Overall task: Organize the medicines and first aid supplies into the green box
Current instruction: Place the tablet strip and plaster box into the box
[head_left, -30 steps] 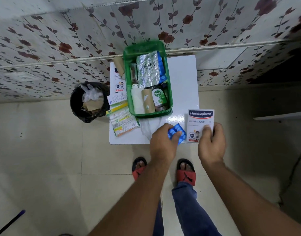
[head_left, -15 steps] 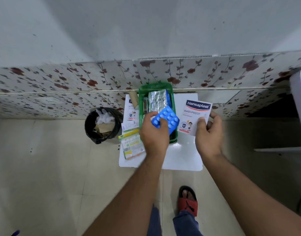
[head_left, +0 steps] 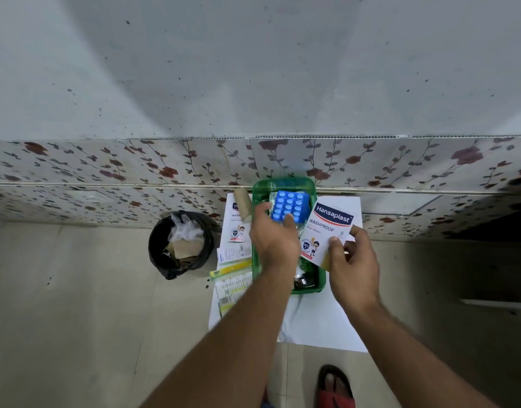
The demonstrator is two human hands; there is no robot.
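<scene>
The green box [head_left: 319,285] stands on a small white table [head_left: 318,322] against the tiled wall. My left hand [head_left: 272,240] holds a blue blister pack of tablets [head_left: 289,206] above the far half of the box. My right hand [head_left: 352,260] grips a white Hansaplast plaster box [head_left: 324,234] by its lower right corner, over the box's right rim. Most of what lies inside the green box is hidden by my hands; a dark bottle shows at its near end.
Left of the green box lie a second plaster box [head_left: 237,222], a cardboard roll [head_left: 244,206] and several flat medicine packs [head_left: 232,281]. A black waste bin [head_left: 178,244] stands on the floor to the left. My sandalled foot [head_left: 335,387] is below the table.
Both hands lifted their items from the table's near edge and carried them away from me; the blister pack now hangs over the far part of the green box, the plaster box beside it.
</scene>
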